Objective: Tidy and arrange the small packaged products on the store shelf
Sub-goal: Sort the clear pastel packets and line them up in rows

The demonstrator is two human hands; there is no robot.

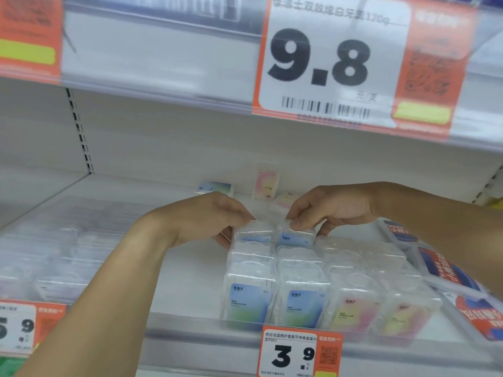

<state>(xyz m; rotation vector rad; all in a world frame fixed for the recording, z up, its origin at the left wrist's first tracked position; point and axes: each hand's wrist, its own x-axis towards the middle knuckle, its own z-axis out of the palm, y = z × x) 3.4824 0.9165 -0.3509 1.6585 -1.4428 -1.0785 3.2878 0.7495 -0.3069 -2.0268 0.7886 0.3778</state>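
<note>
Small clear plastic boxes with blue-green labels (250, 303) and pink-yellow labels (351, 308) stand in rows on the white shelf (187, 281). My left hand (206, 216) pinches the top of a rear blue-label box (254, 235) in the left row. My right hand (332, 208) pinches the top of the neighbouring rear blue-label box (296, 238). Further back lie a loose blue-label box (215, 187) and a pink-label box (285, 198), and another pink-label box (266, 185) stands upright.
More clear boxes (46, 257) fill the shelf's left part. Red and blue packs (446, 268) lie at the right. Price tags "3.9" (299, 355) and "9.8" (326, 63) hang on the shelf edges. The upper shelf sits close overhead.
</note>
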